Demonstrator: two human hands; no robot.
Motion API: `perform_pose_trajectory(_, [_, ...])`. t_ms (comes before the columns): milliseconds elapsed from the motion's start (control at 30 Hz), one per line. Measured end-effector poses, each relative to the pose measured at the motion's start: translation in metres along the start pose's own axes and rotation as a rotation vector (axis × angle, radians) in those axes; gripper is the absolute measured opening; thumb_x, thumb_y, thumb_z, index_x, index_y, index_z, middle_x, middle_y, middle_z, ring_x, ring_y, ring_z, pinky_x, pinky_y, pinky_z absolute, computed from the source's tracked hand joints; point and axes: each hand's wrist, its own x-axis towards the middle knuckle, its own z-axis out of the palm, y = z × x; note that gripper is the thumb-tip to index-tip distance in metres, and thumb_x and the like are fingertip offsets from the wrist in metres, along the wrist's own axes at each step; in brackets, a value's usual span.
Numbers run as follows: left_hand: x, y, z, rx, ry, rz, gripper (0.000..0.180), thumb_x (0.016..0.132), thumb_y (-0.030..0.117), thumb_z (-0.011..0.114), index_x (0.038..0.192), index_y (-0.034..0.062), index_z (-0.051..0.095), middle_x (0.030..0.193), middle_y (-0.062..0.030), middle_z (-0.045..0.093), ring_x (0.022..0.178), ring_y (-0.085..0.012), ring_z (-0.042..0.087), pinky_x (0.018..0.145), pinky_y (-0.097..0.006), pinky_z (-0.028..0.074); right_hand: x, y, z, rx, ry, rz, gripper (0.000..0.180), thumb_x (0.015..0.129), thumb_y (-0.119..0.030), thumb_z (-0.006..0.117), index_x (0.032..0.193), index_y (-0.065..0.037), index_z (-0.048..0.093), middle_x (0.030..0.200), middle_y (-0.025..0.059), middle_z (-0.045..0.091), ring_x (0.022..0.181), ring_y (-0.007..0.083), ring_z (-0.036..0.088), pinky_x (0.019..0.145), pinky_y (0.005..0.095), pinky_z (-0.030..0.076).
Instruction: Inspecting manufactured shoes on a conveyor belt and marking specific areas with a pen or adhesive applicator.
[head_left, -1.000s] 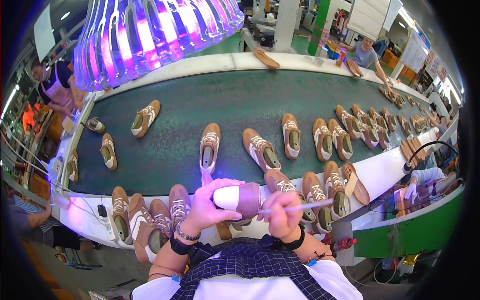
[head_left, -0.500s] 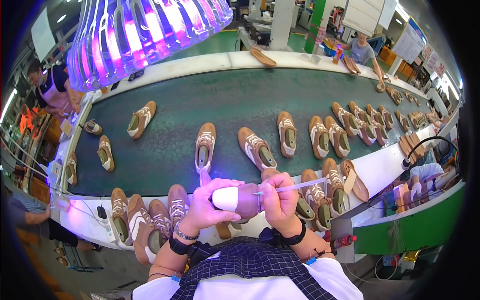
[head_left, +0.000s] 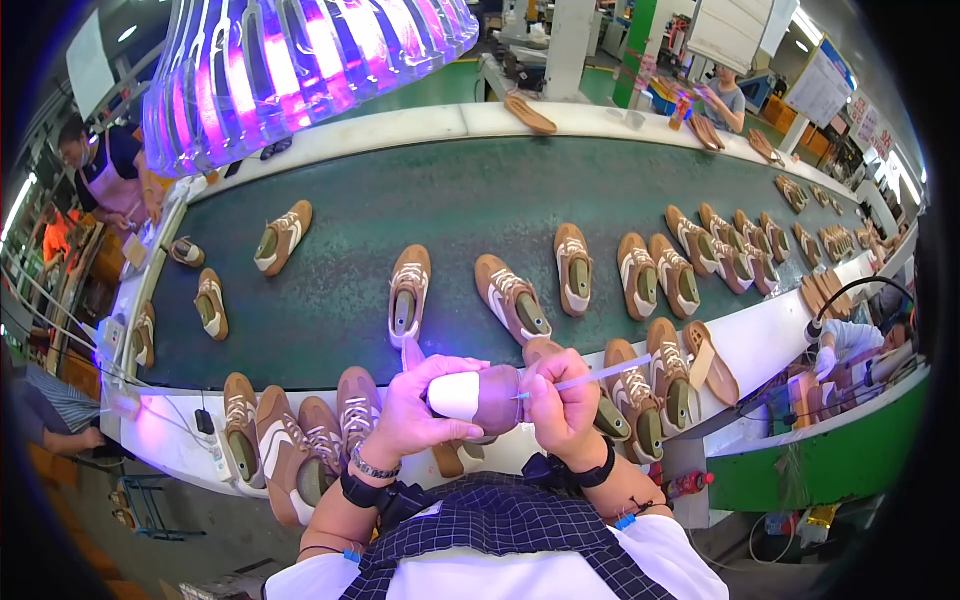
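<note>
Head view, lower centre: left hand point(head_left: 415, 415) wraps around a brown shoe point(head_left: 480, 393), fingers closed, steadying its toe end; right hand point(head_left: 560, 400) pinches a thin white tool point(head_left: 600, 376) against it; green conveyor belt point(head_left: 400, 215) above carries more shoes.

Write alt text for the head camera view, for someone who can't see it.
A person's left hand holds a brown shoe with a white toe while the right hand touches a thin white stick to it. Beyond, a green conveyor belt carries more brown shoes.
</note>
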Motion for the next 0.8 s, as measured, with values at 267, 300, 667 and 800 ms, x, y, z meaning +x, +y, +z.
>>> perform_pose_trajectory(267, [-0.001,0.002,0.003,0.098,-0.021,0.093,0.064,0.056,0.014,0.084,0.112,0.0018,0.056,0.113,-0.0123,0.06,0.105,-0.0232,0.057,0.09,-0.035,0.045,-0.011,0.004,-0.018,0.273,-0.035,0.26,0.006,0.088,-0.003,0.048,0.081,-0.004,0.047,0.065,0.0031,0.052,0.048,0.0086,0.051,0.044,0.0207,0.042])
perform_pose_trajectory(300, [-0.002,0.004,0.004,0.1,-0.007,0.089,0.064,0.056,0.014,0.084,0.112,0.0018,0.056,0.113,-0.0123,0.06,0.105,-0.0232,0.057,0.09,-0.035,0.045,-0.013,0.009,-0.026,0.389,0.033,0.362,0.011,0.091,-0.011,0.044,0.084,-0.003,0.042,0.063,0.0079,0.052,0.039,0.0111,0.044,0.039,0.0218,0.04])
perform_pose_trajectory(667, [0.019,0.005,0.071,0.586,-0.527,0.632,0.043,0.057,0.005,0.061,0.099,-0.0018,0.055,0.11,-0.0157,0.055,0.096,-0.0282,0.051,0.088,-0.041,0.039,-0.083,0.06,-0.054,0.58,-0.169,0.78,0.056,0.093,-0.046,0.032,0.13,-0.005,0.04,0.126,0.0162,0.048,0.111,0.0272,0.052,0.096,0.0421,0.041])
perform_pose_trajectory(800, [0.013,-0.012,0.065,0.653,-0.577,0.672,0.046,0.057,0.006,0.064,0.102,0.0003,0.055,0.111,-0.0139,0.051,0.103,-0.0293,0.048,0.09,-0.042,0.038,-0.089,0.064,-0.063,1.367,0.19,1.032,0.058,0.084,-0.04,0.045,0.128,-0.003,0.042,0.123,0.015,0.051,0.109,0.0282,0.053,0.096,0.0414,0.041])
